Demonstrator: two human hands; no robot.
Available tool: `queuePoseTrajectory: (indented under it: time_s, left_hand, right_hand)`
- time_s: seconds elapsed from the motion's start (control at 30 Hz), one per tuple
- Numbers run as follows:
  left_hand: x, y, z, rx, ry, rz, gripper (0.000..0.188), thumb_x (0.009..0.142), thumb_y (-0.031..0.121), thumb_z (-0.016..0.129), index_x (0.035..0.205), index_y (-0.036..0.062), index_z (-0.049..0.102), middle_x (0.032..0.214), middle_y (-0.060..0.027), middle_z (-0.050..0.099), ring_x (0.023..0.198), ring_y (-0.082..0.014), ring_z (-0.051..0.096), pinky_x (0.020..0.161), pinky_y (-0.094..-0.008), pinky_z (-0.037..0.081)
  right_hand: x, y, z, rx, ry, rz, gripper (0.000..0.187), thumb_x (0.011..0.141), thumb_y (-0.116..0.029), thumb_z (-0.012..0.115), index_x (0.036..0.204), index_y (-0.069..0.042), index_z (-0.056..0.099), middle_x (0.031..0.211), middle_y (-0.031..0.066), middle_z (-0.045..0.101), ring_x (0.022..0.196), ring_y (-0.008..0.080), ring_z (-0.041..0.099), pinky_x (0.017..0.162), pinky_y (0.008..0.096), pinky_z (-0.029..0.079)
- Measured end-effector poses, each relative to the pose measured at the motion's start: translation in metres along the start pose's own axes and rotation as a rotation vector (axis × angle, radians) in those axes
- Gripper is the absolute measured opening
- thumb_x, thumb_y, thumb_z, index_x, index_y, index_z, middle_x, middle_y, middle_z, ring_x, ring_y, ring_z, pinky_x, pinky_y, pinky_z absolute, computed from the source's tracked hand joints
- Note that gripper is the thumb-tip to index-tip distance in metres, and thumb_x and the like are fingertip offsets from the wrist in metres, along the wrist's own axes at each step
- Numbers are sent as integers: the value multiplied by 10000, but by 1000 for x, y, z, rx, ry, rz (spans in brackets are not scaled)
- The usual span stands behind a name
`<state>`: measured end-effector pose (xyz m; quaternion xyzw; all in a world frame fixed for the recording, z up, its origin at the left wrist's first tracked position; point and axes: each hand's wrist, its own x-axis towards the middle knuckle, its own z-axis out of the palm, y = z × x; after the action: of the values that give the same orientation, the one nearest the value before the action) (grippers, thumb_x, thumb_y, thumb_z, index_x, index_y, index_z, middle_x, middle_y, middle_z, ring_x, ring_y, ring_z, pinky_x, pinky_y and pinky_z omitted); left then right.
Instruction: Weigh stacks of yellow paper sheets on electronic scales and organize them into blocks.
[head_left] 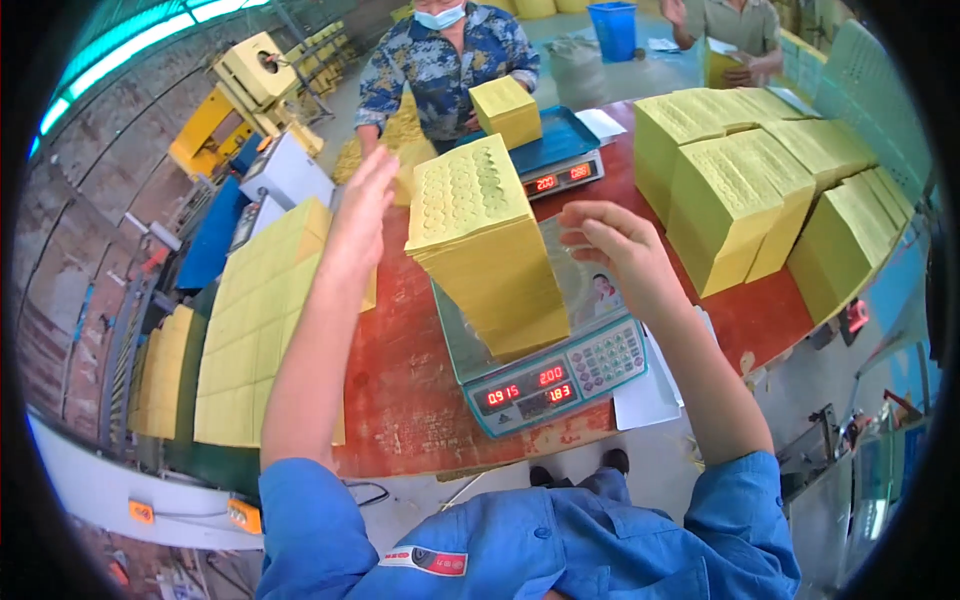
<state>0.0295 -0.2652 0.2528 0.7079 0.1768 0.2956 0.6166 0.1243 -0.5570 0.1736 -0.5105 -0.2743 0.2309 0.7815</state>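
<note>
A tall stack of yellow paper sheets, its top sheet embossed with rows of round marks, stands upright on a digital weighing scale with a lit red display. To the left of the stack, my left hand is raised with its fingers stretched out, apart from the paper. On the other side, my right hand hovers over the scale's right part, fingers slightly bent and spread. Neither hand holds anything. The stack hides most of the scale's pan.
Several yellow paper stacks fill the right of the red table; more yellow blocks lie at the left. Across the table, a masked person stands by a second scale bearing a smaller stack. Another person holds yellow paper farther back.
</note>
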Motion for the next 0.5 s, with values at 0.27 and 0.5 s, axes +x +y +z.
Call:
queuePoseTrajectory:
  time_s: [0.27,0.5]
  left_hand:
    - [5,45,42,635,-183,-83,642,970,500,480,1492,147,358,1546,-71,324,1420,-226,277,1133,-413,227]
    - [13,39,66,930,-270,38,690,961,529,473,1489,101,349,1557,-113,295,1440,-261,248,1165,-388,193]
  right_hand:
    - [-29,18,-40,79,-133,44,254,939,-112,527,1109,29,651,1037,68,670,952,140,628,833,299,498]
    - [-39,31,-76,154,-170,155,249,934,-101,526,1104,26,655,1031,68,673,955,136,629,829,296,498]
